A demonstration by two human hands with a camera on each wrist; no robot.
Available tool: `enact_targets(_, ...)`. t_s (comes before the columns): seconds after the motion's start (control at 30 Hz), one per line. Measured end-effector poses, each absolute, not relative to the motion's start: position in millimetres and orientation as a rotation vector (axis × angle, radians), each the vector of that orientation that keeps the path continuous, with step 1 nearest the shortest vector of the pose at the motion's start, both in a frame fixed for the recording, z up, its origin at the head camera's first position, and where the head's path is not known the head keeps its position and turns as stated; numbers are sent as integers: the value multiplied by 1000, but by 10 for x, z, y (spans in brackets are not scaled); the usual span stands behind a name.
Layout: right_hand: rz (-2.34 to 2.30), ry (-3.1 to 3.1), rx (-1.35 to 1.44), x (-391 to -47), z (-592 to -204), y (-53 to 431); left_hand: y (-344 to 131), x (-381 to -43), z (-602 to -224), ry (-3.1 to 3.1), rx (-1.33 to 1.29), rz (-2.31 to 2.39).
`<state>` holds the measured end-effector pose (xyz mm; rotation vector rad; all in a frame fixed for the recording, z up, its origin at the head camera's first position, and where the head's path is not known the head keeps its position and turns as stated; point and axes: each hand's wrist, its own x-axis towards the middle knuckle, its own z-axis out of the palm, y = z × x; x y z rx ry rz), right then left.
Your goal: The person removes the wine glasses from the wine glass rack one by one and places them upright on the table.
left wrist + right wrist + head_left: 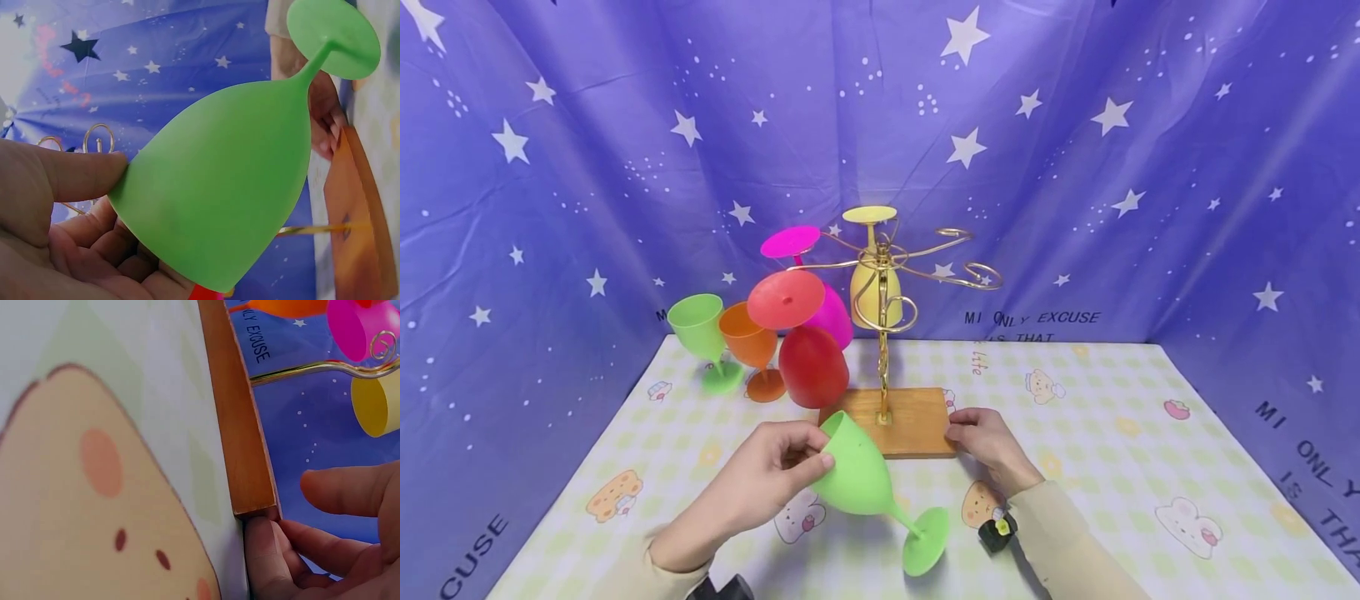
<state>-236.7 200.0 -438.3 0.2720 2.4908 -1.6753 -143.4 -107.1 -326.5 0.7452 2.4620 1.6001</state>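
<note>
My left hand (pixel 771 471) grips a light green plastic goblet (pixel 857 475) at its rim, thumb on one side and fingers on the other. The goblet is tilted, its foot pointing down to the right, in front of a gold wire goblet rack (pixel 883 358). At the right end of the rack's wooden base (pixel 921 421), my right hand (pixel 992 442) touches the wood. In the right wrist view its thumb (pixel 350 487) stands apart from the wood while the fingertips rest against the end. Red (pixel 812 367), magenta (pixel 793 242) and yellow (pixel 868 292) goblets hang upside down from the rack.
Another light green goblet (pixel 696 325) and an orange goblet (pixel 748 337) stand upright at the table's back left. Bare curled rack arms (pixel 981 275) reach out to the right. A starry blue curtain (pixel 1037 167) surrounds the checkered tablecloth (pixel 1112 467).
</note>
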Motion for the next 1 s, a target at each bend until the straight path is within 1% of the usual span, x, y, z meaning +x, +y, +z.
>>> enact_targets(0.4,-1670,2507,303,-2385,-4429,2044,-1279,-1305,-3086,2796,875,1258)
enact_targets(0.57,-1676,2521,276,-2397,-4458,2051,-1368,-1276,-3035,2906,934,1152)
enact_targets(0.77,-1614,2572,262,-2402,-4449,2039,-1481,-1282,-2972,3067,930,1039)
enact_targets(1.0,-1571,2614,263,-2418,-4451,2020,-1659,-1368,-2896,3363,883,790)
